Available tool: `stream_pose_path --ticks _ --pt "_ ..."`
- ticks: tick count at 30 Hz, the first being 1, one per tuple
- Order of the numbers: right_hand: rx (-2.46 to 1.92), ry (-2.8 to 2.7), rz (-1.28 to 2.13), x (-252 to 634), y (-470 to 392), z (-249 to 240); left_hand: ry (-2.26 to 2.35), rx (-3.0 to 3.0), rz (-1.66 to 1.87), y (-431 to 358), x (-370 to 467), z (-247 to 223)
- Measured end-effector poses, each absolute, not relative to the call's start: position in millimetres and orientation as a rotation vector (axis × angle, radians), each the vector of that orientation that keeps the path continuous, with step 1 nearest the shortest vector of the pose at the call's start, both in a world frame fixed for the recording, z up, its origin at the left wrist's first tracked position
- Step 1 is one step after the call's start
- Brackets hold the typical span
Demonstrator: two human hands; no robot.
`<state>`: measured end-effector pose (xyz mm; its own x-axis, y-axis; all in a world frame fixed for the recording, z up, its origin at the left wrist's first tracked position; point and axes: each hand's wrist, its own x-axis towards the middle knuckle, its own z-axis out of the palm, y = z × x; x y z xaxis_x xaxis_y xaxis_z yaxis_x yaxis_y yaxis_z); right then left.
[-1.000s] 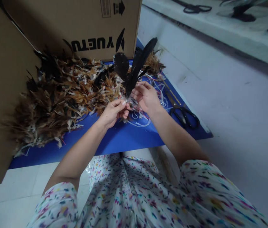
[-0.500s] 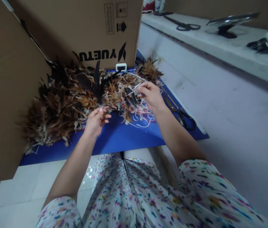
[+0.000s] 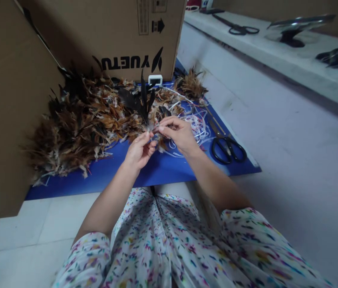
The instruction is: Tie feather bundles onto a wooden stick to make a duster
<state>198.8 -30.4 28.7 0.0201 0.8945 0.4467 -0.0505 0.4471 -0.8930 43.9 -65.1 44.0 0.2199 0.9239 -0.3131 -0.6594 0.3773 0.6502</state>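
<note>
My left hand [image 3: 140,151] pinches the pale base of a bunch of black feathers [image 3: 144,102], which stand upright above its fingertips. Close against it on the right, my right hand [image 3: 178,134] is closed in a pinch at the same base; what lies between its fingertips is too small to make out, perhaps string. Behind both hands spreads a heap of brown and black feathers [image 3: 76,124]. A tangle of white and pink strings [image 3: 197,126] lies just right of my right hand on the blue board [image 3: 169,170].
Black-handled scissors [image 3: 227,150] lie at the board's right side. A small white device [image 3: 155,79] stands before a cardboard box [image 3: 112,36]; another cardboard panel [image 3: 4,120] rises at left. More scissors [image 3: 237,29] and a round stand [image 3: 295,38] rest on the ledge [image 3: 265,52].
My left hand has moved right with the black feathers. My right hand has moved left and down, away from the strings, and the two hands now meet. The view has shifted slightly.
</note>
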Motion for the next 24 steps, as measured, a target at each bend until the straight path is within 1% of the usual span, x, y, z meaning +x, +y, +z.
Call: stream_pose_path --ticks 5,9,17,20,24 --pt "-0.824 -1.391 0.832 195 -35 13 0.822 0.454 1.184 -66 38 33" --pt "-0.848 -1.451 0.773 188 -40 6 0.915 0.606 1.205 -68 35 24" --pt "-0.815 -1.866 0.284 175 -54 2 1.129 1.033 1.311 -64 23 -8" --pt "-0.821 -2.031 0.258 175 -53 3 1.227 1.273 1.331 -64 17 -16" --pt "-0.820 -2.198 0.291 175 -44 3 1.333 1.573 1.283 -68 12 -14"
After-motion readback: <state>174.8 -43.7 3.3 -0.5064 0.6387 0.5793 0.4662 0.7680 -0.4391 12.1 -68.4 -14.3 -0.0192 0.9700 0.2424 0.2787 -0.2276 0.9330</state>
